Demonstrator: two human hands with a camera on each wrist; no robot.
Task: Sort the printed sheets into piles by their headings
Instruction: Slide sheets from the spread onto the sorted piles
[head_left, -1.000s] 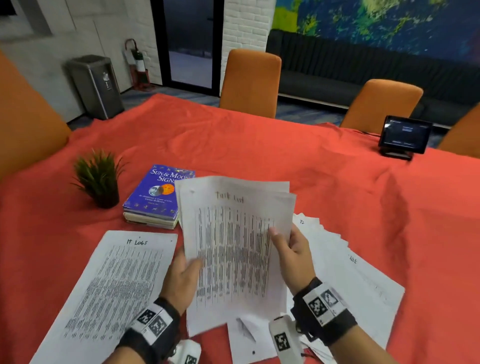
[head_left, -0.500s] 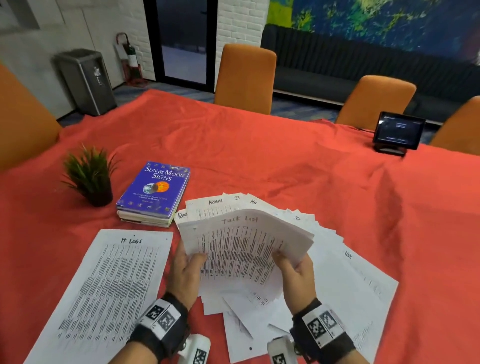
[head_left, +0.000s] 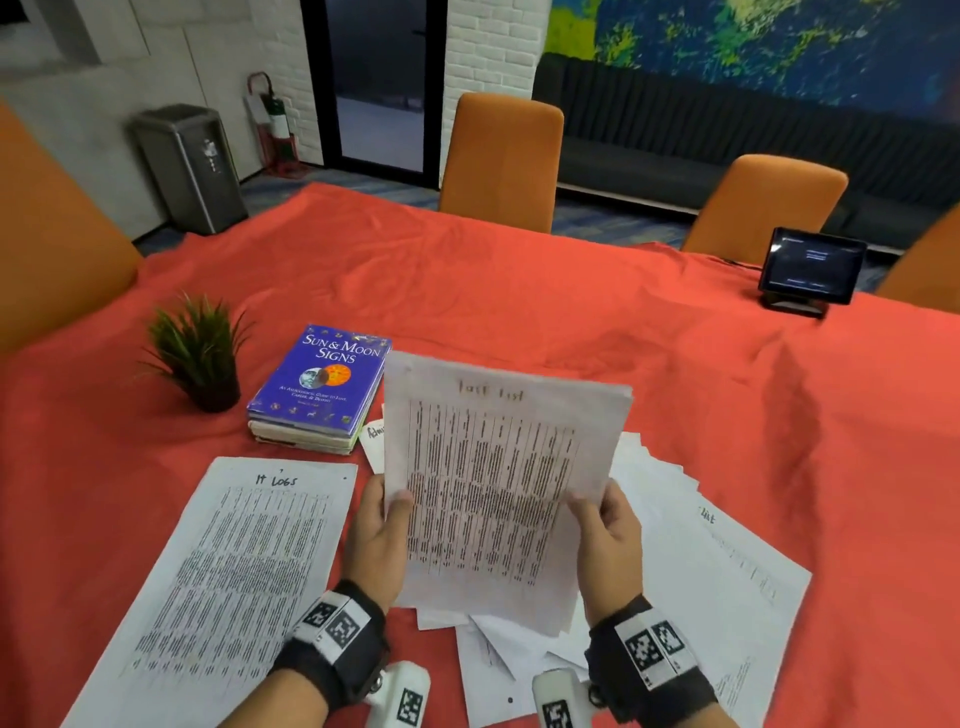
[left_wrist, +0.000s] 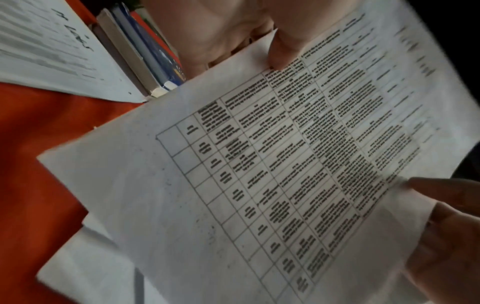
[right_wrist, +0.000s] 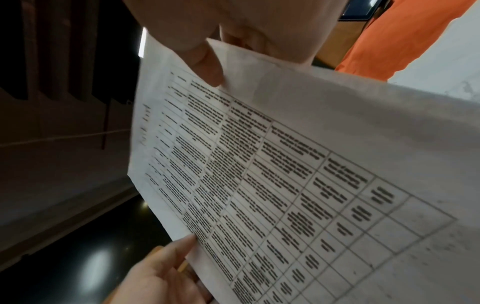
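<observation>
Both hands hold a thin bundle of printed sheets headed "Task List" tilted up above the red table. My left hand pinches its left edge, thumb on the front. My right hand pinches the right edge. In the left wrist view the table-printed sheet fills the frame. The same sheet shows in the right wrist view. An "IT Logs" sheet lies flat at the left. Loose sheets lie fanned beneath and to the right. A corner marked "Admin" peeks out behind.
A blue book on a second book sits just behind the IT Logs sheet. A small potted plant is to its left. A tablet on a stand is at the far right edge. Orange chairs ring the table.
Half a second ago the Task List bundle was lowered and tilted flat over the fanned sheets. Now both hands have lifted it back upright, covering most of the fan.
</observation>
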